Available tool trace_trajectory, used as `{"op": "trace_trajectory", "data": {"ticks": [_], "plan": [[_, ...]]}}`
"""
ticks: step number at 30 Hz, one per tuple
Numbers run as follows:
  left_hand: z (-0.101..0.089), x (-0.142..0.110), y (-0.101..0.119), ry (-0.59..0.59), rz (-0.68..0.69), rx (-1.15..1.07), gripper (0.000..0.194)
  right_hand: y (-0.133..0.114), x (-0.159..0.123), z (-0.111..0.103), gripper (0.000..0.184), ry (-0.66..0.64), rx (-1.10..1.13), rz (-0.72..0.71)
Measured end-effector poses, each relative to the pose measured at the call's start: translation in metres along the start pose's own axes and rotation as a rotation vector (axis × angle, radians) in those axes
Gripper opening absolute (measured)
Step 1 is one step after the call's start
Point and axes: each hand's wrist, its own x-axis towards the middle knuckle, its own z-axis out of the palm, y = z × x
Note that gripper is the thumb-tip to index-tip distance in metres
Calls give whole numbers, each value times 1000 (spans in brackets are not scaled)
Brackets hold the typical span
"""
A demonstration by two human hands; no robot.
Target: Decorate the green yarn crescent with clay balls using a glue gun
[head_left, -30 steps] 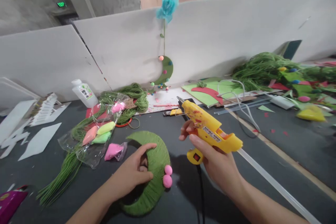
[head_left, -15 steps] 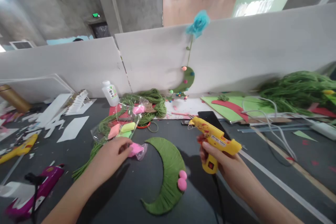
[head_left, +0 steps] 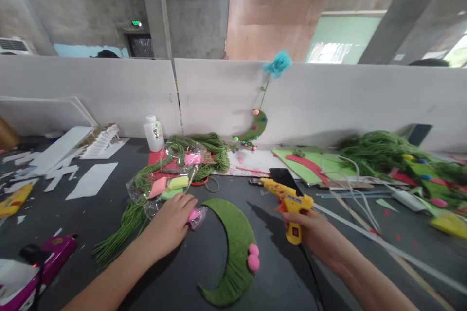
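Observation:
My left hand [head_left: 170,223] lies over a small clear packet of pink clay [head_left: 195,215] on the dark table, its fingers curled onto the packet. Just right of it sits a green yarn-wrapped crescent [head_left: 233,248] with two pink balls [head_left: 253,257] stuck on its inner edge. My right hand [head_left: 310,231] grips a yellow hot glue gun [head_left: 288,201] by the handle, nozzle pointing left, held above the table to the right of the crescent. Its black cord [head_left: 310,272] runs down toward me.
A clear bag of coloured clay pieces [head_left: 170,182] and green yarn bundles [head_left: 197,148] lie behind my left hand. A white glue bottle [head_left: 153,133] stands by the partition. A finished crescent [head_left: 251,129] hangs on the wall. More yarn [head_left: 386,150] is piled right. A magenta glue gun [head_left: 47,260] lies left.
My left hand left the crescent, moved up-left to the pink clay packet and now rests on it. The camera view rose and pulled back. The glue gun stayed in my right hand.

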Motion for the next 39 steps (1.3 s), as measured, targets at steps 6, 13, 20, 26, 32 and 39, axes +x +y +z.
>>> {"op": "trace_trajectory", "data": {"ticks": [6,13,20,26,32,39], "plan": [[8,-2,-5,61,-8,-24,44,26,-5,9,25,37,-47,-34],[10,-11,-4,226,-135,-244,28,33,5,22,31,82,-218,-81],[10,-14,5,148,-297,-513,40,28,20,14,29,136,-610,-51],[16,-18,26,222,-306,-594,43,7,1,14,33,134,-772,-230],[8,-5,60,110,-166,-445,40,-17,-45,67,22,-204,-645,-387],[10,7,76,137,-159,-435,31,-11,-47,84,16,-321,-494,-481]]}}
